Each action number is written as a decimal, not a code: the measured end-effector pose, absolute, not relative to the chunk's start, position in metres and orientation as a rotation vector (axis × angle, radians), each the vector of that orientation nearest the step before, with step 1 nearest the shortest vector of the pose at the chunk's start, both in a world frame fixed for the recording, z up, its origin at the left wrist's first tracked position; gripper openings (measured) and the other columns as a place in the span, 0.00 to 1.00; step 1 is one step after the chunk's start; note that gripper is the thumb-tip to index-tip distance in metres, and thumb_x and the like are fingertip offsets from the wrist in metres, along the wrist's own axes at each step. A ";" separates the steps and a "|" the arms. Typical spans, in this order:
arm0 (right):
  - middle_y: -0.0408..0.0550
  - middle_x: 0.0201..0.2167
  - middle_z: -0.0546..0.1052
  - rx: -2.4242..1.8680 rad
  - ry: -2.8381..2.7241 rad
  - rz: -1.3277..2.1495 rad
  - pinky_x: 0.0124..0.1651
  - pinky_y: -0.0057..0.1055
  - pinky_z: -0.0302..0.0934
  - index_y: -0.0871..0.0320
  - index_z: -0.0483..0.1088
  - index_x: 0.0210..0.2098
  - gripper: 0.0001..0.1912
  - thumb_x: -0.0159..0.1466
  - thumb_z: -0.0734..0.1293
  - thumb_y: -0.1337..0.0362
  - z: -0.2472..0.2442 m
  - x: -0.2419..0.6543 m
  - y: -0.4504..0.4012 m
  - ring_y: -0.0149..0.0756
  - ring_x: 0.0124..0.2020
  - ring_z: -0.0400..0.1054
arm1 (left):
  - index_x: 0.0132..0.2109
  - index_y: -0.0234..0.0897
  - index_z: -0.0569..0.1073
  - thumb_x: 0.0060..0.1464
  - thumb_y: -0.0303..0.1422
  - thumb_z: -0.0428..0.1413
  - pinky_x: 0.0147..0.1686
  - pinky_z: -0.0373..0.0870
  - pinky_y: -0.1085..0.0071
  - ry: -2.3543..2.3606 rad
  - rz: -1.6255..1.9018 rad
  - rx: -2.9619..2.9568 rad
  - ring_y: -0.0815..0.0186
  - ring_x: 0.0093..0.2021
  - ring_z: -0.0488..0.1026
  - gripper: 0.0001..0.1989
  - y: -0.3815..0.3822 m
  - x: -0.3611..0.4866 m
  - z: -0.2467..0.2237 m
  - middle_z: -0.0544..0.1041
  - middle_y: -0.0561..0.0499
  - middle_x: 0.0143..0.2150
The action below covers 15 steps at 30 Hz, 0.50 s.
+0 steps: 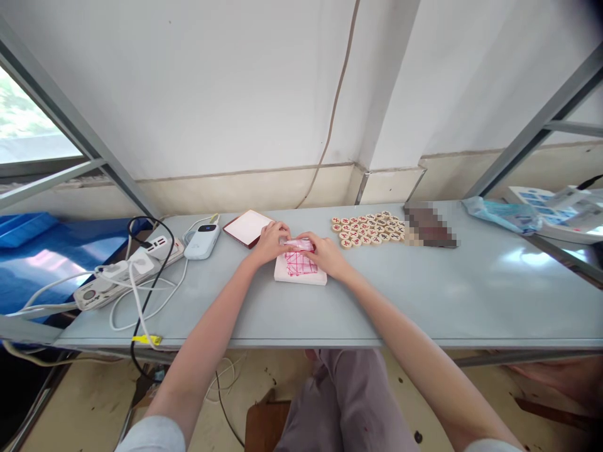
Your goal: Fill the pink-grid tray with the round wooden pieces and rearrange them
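Both my hands meet at a thin folded chessboard sheet [302, 262] printed with red grid lines. It lies over a small white open box or tray [300, 278] on the desk. My left hand [272, 242] pinches the sheet's far left edge with curled fingers. On the other side, my right hand [326, 254] grips its far right part between thumb and fingers. Just left of my left hand sits a dark red box lid [249, 227], pale inner side up. Round Chinese chess pieces [367, 230] with red and dark characters are grouped to the right.
Beyond the pieces lies a dark flat object [431, 226], blurred by pixels. To the left are a white portable device [202, 241], a power strip [129, 273] and tangled cables. A clear plastic bag [502, 215] rests at right. Metal frame bars rise at both ends of the grey desk [424, 301].
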State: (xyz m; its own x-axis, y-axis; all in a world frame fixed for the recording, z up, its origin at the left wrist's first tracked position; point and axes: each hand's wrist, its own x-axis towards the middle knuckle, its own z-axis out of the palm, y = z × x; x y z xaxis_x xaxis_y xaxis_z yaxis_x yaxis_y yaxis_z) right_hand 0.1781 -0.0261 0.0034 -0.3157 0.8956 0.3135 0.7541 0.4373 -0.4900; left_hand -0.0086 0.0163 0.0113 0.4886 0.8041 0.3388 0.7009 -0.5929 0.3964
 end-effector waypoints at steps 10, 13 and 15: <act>0.43 0.43 0.75 -1.336 -2.214 0.388 0.40 0.31 0.55 0.51 0.62 0.50 0.19 0.59 0.61 0.68 0.004 0.181 -0.027 0.37 0.37 0.69 | 0.27 0.37 0.69 0.48 0.40 0.57 0.50 0.55 0.61 1.246 0.739 2.492 0.61 0.47 0.63 0.11 0.017 -0.014 0.015 0.69 0.50 0.41; 0.42 0.46 0.74 -1.326 -2.217 0.393 0.41 0.31 0.55 0.51 0.63 0.50 0.20 0.58 0.62 0.70 0.005 0.181 -0.027 0.37 0.39 0.69 | 0.26 0.37 0.69 0.46 0.37 0.58 0.46 0.60 0.65 1.123 0.783 2.428 0.64 0.41 0.66 0.09 0.015 -0.012 0.015 0.71 0.52 0.35; 0.43 0.45 0.75 -1.327 -2.223 0.394 0.41 0.31 0.55 0.51 0.63 0.50 0.20 0.58 0.62 0.70 0.005 0.180 -0.027 0.37 0.40 0.69 | 0.28 0.37 0.69 0.46 0.35 0.58 0.39 0.63 0.69 1.062 0.772 2.353 0.66 0.35 0.67 0.07 0.015 -0.011 0.014 0.71 0.53 0.31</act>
State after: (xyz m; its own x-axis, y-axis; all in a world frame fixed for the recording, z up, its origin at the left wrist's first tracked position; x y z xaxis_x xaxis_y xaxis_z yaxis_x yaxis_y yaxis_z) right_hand 0.1803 -0.0267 0.0047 -0.3868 0.8781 0.2817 0.7280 0.4782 -0.4913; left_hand -0.0115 0.0149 0.0142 0.5486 0.7783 0.3053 0.5303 -0.6063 0.5926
